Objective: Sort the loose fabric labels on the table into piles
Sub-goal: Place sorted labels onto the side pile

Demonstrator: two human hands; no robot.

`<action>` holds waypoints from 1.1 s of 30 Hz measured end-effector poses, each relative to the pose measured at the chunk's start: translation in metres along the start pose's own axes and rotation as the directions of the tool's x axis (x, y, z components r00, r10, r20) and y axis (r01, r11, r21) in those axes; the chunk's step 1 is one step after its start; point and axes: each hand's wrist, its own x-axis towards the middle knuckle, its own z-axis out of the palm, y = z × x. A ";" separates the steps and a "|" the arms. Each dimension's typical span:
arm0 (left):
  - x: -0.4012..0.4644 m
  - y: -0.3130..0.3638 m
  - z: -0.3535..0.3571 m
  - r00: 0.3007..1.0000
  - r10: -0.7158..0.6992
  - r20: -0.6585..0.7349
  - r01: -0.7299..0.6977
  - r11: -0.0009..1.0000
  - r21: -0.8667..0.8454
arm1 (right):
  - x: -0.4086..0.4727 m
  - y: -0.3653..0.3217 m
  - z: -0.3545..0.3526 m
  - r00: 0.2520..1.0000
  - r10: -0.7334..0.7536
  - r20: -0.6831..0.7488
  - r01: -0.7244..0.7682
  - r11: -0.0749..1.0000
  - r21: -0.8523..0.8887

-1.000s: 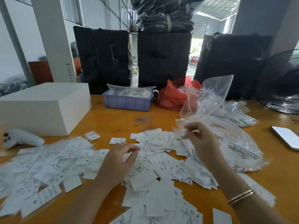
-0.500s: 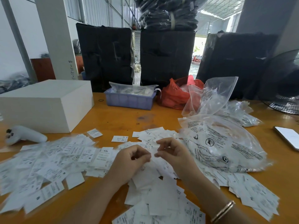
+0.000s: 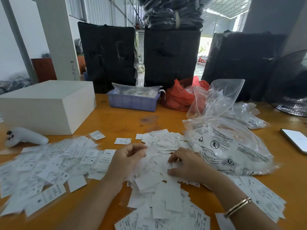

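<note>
Head view: one wide look down at the orange wooden counter (image 3: 119, 120), both hands in over the work.
Labels, middle: a loose heap of small white fabric labels (image 3: 156, 185) lies right in front of the person, running from the near edge out to mid-counter.
Labels, left: a second spread of white printed labels (image 3: 49, 165) fans across the near left, sizes XXL and M readable on a few.
Stray label: a single white label (image 3: 122, 141) sits alone just beyond the hands.
Left hand: the left hand (image 3: 127, 161) rests on the middle heap, fingers curled loosely inward; whether anything is pinched in them, I cannot tell.
Right hand: the right hand (image 3: 186, 164) is down on the same heap, fingertips and thumb pinching at a label; a gold bangle (image 3: 237, 207) shows on that wrist.
Bags: a clear printed plastic bag (image 3: 232, 146) lies just right of the right hand, another clear bag (image 3: 219, 97) standing open behind it.
Far side: a blue plastic tray (image 3: 132, 102) and a red plastic bag (image 3: 177, 95) sit side by side.
Left: a white rectangular box (image 3: 48, 103), with a white handheld controller (image 3: 25, 137) near it.
Right edge: a phone (image 3: 295, 140) lies flat.
</note>
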 end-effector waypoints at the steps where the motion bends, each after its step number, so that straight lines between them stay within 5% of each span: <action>1: -0.001 0.001 0.001 1.000 0.008 0.003 -0.008 1.000 0.010 | 0.001 0.000 0.001 1.000 -0.001 -0.004 0.001 0.999 0.046; 6: -0.004 0.004 0.002 0.995 0.048 0.087 -0.061 0.987 0.149 | 0.002 -0.006 0.005 0.997 0.031 -0.070 0.001 0.913 0.408; 10: -0.006 0.004 0.003 0.980 0.096 0.175 -0.136 0.963 0.232 | 0.001 -0.007 0.005 0.983 0.048 -0.180 0.124 0.552 0.825; 12: -0.005 0.005 0.003 0.971 0.105 0.213 -0.157 0.957 0.245 | 0.000 -0.009 0.007 0.972 0.062 -0.228 0.192 0.356 0.915; 14: -0.004 0.004 0.004 0.962 0.111 0.248 -0.179 0.945 0.275 | 0.000 -0.010 0.009 0.964 0.069 -0.256 0.227 0.284 0.932; 23: -0.003 0.003 0.002 0.929 0.139 0.343 -0.265 0.897 0.355 | -0.003 -0.011 0.007 0.960 -0.073 -0.269 0.254 0.626 0.737; 33: -0.004 0.003 0.002 0.921 0.139 0.363 -0.273 0.896 0.350 | -0.005 -0.015 0.005 0.920 -0.127 -0.371 0.350 0.694 0.629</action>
